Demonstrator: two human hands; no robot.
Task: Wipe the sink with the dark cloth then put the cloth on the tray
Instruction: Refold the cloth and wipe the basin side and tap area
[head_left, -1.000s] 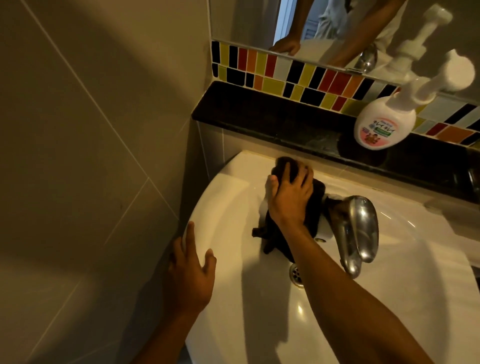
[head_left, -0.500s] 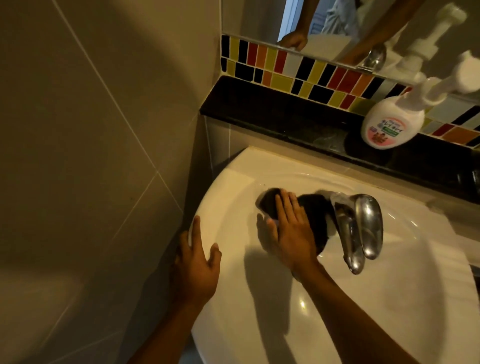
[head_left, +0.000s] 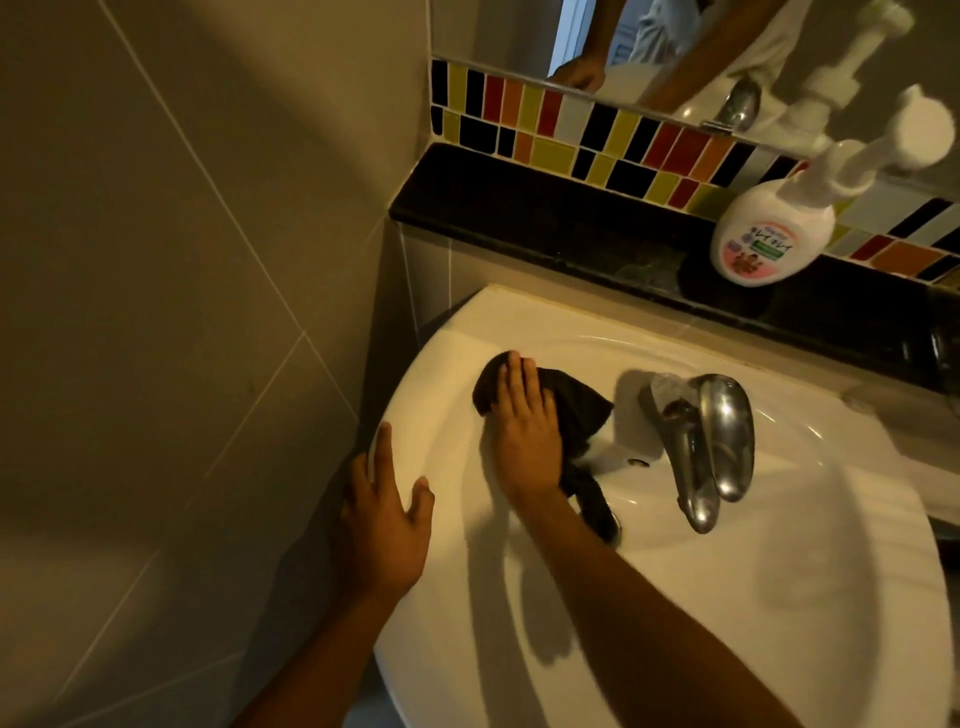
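The right hand (head_left: 524, 436) presses flat, fingers (head_left: 511, 379) together, on the dark cloth (head_left: 576, 415), which trails from them toward the drain; the left hand (head_left: 382, 519), fingers spread, braces the sink (head_left: 779, 597) rim.

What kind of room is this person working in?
Most likely a bathroom: a white ceramic sink with a chrome tap, a white pump bottle of hand soap on a black ledge, and a wall mirror above.

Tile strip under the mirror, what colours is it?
Tile strip: black, yellow, red, orange and white, seen in the head view.
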